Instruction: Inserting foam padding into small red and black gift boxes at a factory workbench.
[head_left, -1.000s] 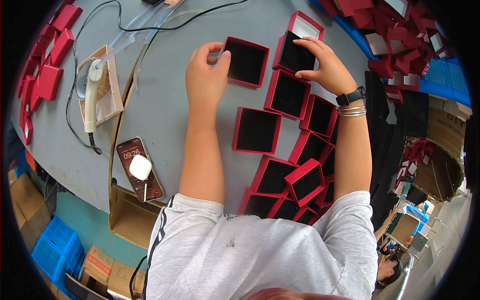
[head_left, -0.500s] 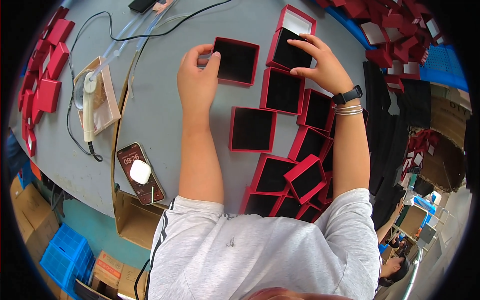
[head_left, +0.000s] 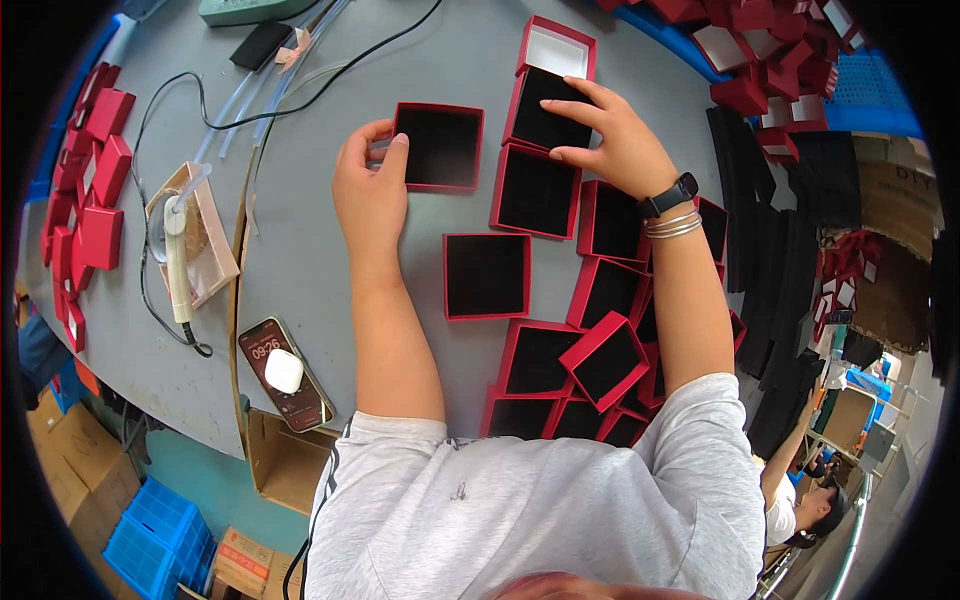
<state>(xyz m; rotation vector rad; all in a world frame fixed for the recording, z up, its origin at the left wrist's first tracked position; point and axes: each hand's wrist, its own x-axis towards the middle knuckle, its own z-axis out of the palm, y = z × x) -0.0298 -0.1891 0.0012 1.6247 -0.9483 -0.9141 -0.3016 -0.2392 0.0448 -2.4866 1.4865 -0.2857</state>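
Note:
My left hand (head_left: 370,185) grips the left wall of a shallow red box (head_left: 440,147) lined in black, thumb on the rim and fingers at the outer side. My right hand (head_left: 622,140) has its fingers spread over the black inside of another red box (head_left: 530,105). Its fingertips appear to rest on the lining. Behind that box stands a red box with a white inside (head_left: 560,50). A black-lined red box (head_left: 537,190) sits just below the one at my right hand, and another (head_left: 487,276) lies apart, nearer me.
Several black-lined boxes (head_left: 605,360) crowd near my body, some tilted. Left are a phone (head_left: 300,400) with a white case on it, a cream corded tool (head_left: 176,260) and red boxes (head_left: 103,235). Black strips (head_left: 765,240) lie right, beyond them a person (head_left: 790,500).
The whole view has shifted, so the table things sit further left and lower. Both hands keep their places on the same boxes. More of the person at the right shows.

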